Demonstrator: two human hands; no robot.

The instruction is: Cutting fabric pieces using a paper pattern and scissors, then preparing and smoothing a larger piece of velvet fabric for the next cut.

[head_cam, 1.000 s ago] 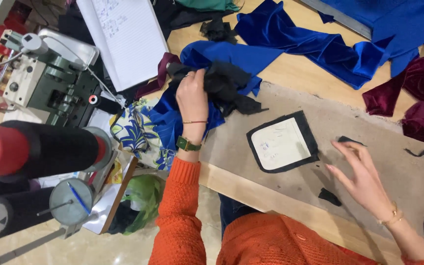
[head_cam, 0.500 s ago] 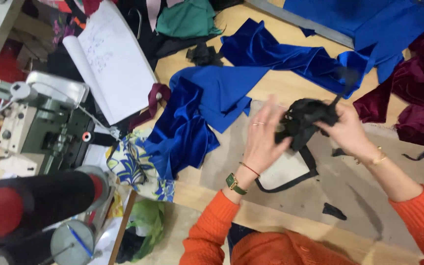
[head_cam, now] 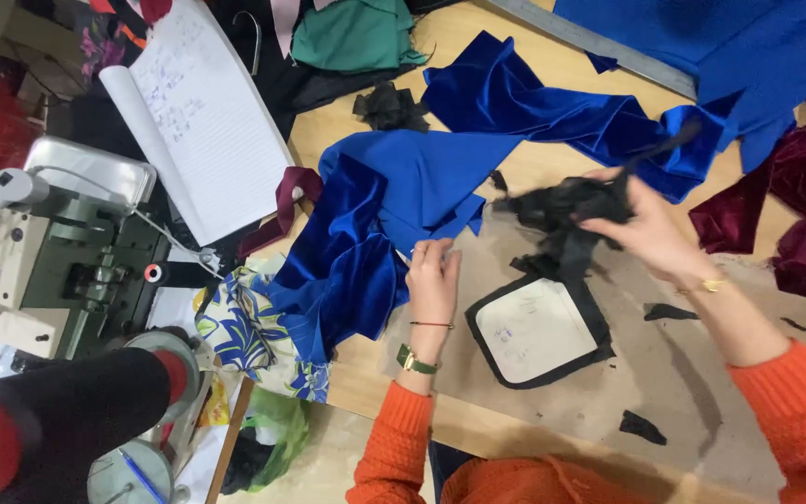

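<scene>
My right hand [head_cam: 646, 229] grips a crumpled bundle of black fabric [head_cam: 562, 210] and holds it above the table, just over a white panel edged in black [head_cam: 535, 331]. My left hand [head_cam: 433, 280] rests with its fingertips on the edge of a heap of blue velvet [head_cam: 375, 233], left of the white panel; whether it pinches the cloth is unclear. Both arms wear orange knit sleeves, and a green watch sits on the left wrist.
A green sewing machine [head_cam: 58, 261] stands at the left with an open notebook [head_cam: 202, 117] beside it. Big red and black thread cones [head_cam: 58, 420] fill the lower left. Maroon velvet [head_cam: 804, 215] lies at right, more blue cloth [head_cam: 562, 103] at the back, black scraps [head_cam: 641, 427] on brown paper.
My left hand has let go of the black bundle and dropped to the blue velvet's edge. My right hand alone now holds the black fabric, uncovering the white panel.
</scene>
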